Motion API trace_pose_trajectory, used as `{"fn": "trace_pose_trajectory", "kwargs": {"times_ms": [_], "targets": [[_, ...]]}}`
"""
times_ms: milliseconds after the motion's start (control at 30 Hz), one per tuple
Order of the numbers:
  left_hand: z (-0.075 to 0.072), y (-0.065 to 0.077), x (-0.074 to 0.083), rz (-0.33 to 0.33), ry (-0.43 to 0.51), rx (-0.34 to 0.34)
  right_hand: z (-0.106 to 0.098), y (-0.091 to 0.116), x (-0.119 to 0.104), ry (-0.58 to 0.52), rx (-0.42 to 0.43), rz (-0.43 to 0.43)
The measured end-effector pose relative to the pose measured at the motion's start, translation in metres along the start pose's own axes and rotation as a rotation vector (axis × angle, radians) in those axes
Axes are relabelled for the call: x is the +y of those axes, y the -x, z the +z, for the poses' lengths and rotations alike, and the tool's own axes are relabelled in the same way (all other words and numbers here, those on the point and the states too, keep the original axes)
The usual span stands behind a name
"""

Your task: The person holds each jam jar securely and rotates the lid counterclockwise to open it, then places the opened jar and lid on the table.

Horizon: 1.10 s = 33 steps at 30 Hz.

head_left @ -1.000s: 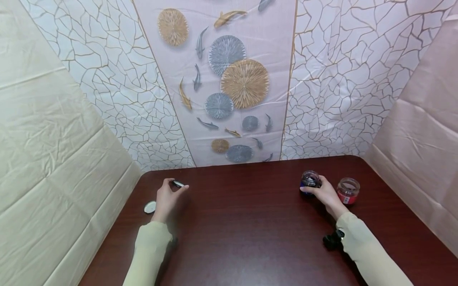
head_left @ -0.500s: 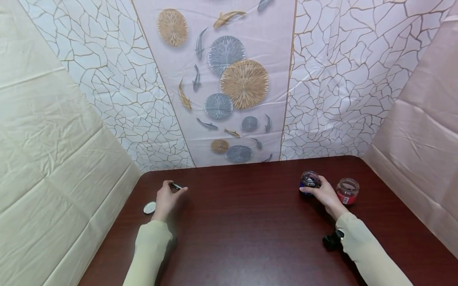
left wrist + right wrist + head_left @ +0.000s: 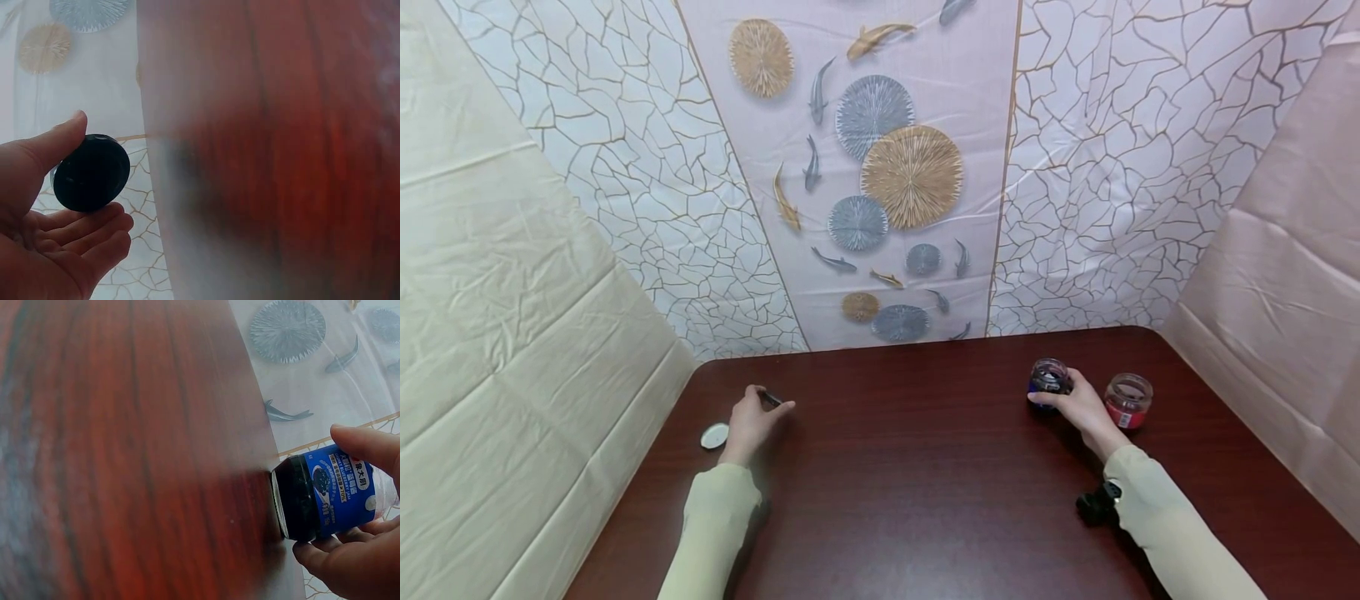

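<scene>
My left hand [image 3: 751, 427] pinches a round jar lid [image 3: 92, 174] by its rim between thumb and fingers, low over the back left of the table. In the left wrist view its dark face shows. A second lid [image 3: 714, 436] lies with its pale side up, just left of that wrist. Over at the right, my right hand [image 3: 1081, 406] grips an uncapped glass jam jar [image 3: 331, 490] round its sides. The jar has a blue label and dark contents, and stands upright on the table. Beside that hand stands another uncapped glass jar [image 3: 1128, 402] with a red label.
The dark red wooden table [image 3: 895, 467] ends at a patterned cloth backdrop [image 3: 880, 275]. Pale cloth walls [image 3: 550, 375] close in both sides. A black device [image 3: 1097, 505] sits under the right wrist.
My left hand has lowered slightly and tipped its lid, so the pale edge seen earlier now looks dark. The right hand and both jars have stayed in place.
</scene>
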<state>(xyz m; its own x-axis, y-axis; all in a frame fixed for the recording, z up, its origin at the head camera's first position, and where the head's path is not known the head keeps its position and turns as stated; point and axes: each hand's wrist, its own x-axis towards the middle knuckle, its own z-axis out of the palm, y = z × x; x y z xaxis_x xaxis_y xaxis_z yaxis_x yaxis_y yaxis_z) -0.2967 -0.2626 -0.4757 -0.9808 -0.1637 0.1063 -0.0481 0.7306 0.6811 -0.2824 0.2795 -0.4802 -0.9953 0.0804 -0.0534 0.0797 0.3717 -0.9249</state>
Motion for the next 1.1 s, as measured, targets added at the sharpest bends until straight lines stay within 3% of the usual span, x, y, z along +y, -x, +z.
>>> {"fn": "trace_pose_trajectory", "kwargs": {"times_ms": [600, 1100], "targets": [[0.001, -0.003, -0.010, -0.012, -0.086, -0.053, -0.001, 0.000, 0.000, -0.001, -0.004, -0.003], [-0.005, 0.001, -0.010, -0.029, -0.124, -0.072, 0.000, 0.000, 0.000, 0.004, 0.002, -0.022]]}}
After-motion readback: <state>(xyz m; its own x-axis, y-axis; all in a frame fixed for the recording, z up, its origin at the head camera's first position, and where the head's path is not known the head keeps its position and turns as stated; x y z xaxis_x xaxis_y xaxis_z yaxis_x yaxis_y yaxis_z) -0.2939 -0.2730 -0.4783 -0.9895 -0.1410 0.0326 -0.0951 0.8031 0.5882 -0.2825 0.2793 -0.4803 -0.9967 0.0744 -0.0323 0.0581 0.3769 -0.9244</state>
